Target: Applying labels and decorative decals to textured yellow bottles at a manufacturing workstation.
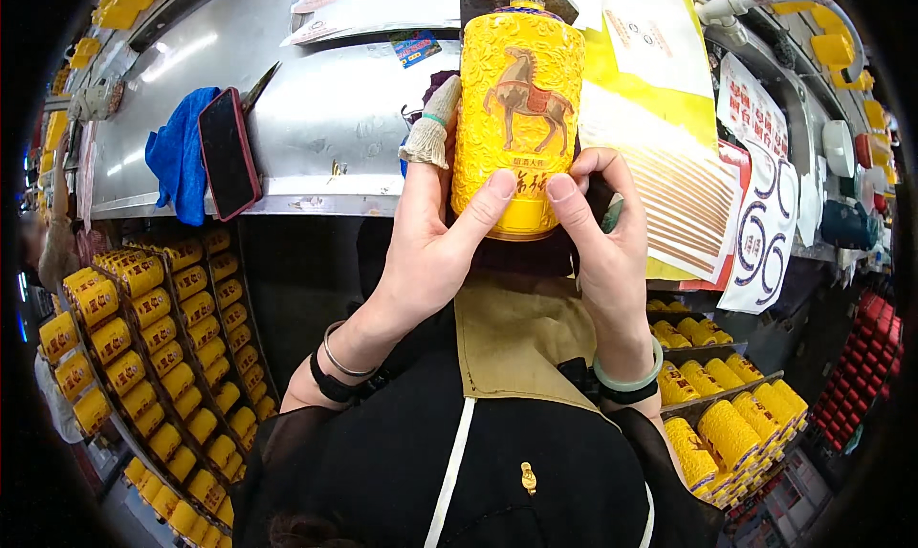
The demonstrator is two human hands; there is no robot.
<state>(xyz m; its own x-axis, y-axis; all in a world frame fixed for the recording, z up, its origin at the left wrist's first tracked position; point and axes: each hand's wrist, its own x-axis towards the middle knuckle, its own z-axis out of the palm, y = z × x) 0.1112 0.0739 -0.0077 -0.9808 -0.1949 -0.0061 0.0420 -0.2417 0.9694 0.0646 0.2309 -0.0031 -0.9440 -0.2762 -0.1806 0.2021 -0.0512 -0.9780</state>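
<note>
Upright between my hands is a yellow embossed bottle [519,103] with a brown horse picture on its front and a short glass neck at the top. My left hand [442,208] grips its left side, thumb pressed on the lower front; a pale cloth finger cover with a green band wraps one of its fingers. On the right side my right hand [607,223] closes round the base, its thumb also on the lower front. Most of the fingers behind the bottle are hidden. A small dark green piece shows by my right fingers; its kind I cannot make out.
A metal worktable [325,108] spans the front, with a blue cloth [182,151] and a phone [229,156] at its left. Decal sheets [660,194] lie to the right. Racks of yellow bottles stand lower left [177,304] and lower right [732,381]. A pipe [765,1] curves at upper right.
</note>
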